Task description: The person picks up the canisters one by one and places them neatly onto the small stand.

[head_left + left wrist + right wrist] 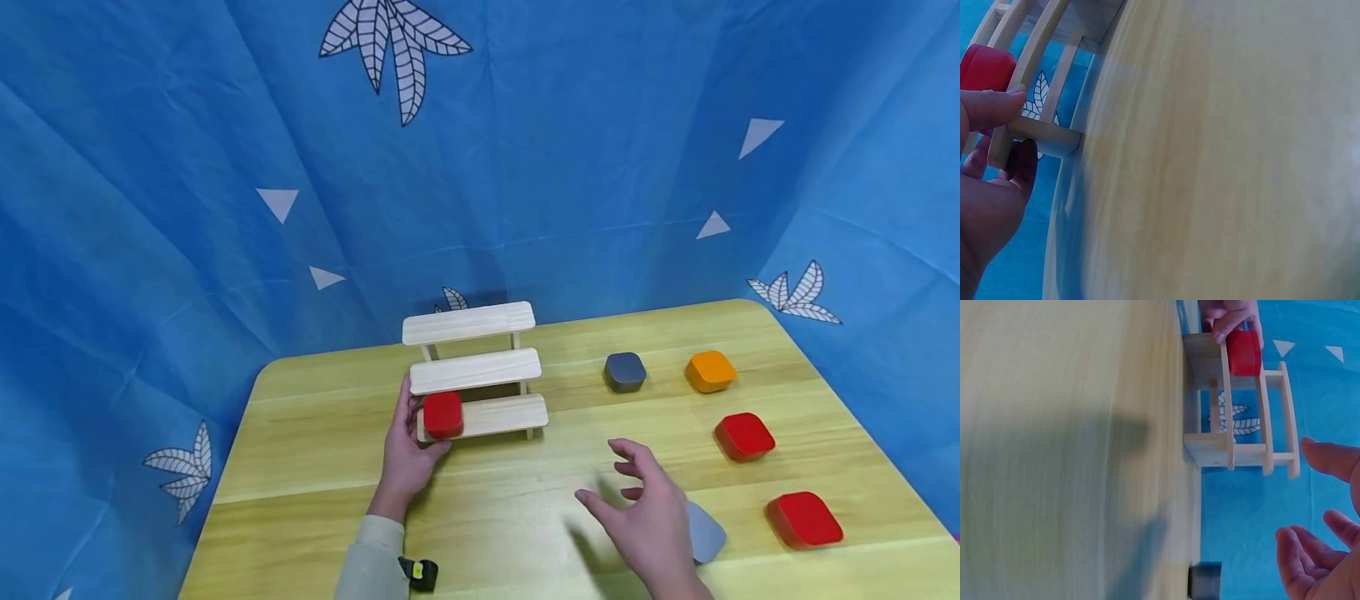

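Note:
A small three-step wooden rack stands at the back of the table. On the left end of its lowest step sits a red rounded block. My left hand grips that end of the step beside the block; in the left wrist view the thumb lies over the step's edge and fingers curl underneath. My right hand hovers over the table right of the rack, thumb and fingers spread apart with nothing between them. A grey-blue rounded block is partly hidden behind it.
Toward the right side of the wood-grain table lie a dark grey block, an orange block and two red blocks, one farther back and one nearer. A blue patterned curtain hangs behind the table.

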Motion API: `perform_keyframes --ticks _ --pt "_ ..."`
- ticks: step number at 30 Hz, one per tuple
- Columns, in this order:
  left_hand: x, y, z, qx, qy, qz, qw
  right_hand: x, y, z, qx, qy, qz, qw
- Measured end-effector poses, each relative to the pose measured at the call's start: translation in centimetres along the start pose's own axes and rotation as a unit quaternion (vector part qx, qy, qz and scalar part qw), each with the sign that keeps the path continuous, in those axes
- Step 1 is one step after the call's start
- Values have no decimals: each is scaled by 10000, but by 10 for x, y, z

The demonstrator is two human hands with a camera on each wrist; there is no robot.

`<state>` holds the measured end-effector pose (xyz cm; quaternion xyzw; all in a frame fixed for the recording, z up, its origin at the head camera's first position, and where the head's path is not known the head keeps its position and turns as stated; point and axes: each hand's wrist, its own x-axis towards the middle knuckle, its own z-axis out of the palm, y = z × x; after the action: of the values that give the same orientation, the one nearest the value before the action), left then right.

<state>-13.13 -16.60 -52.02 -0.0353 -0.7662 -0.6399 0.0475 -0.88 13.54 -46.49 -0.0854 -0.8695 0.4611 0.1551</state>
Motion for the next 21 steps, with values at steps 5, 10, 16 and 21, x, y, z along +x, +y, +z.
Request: perform_keyframes --ticks 5,10,16,21 --pt "1 1 -1 -77 -39 21 10000 0 4 -4 -63 35 132 9999" --pt "0 13 0 -131 -117 -81 9998 -1 9 -10 -140 -31 402 9991" --pt "-7 35 1 -117 -130 -83 9998 -2 14 -17 -222 -160 717 9970" --pt "-9 34 2 -109 -83 -25 9999 -4 17 -21 -405 21 735 9965"
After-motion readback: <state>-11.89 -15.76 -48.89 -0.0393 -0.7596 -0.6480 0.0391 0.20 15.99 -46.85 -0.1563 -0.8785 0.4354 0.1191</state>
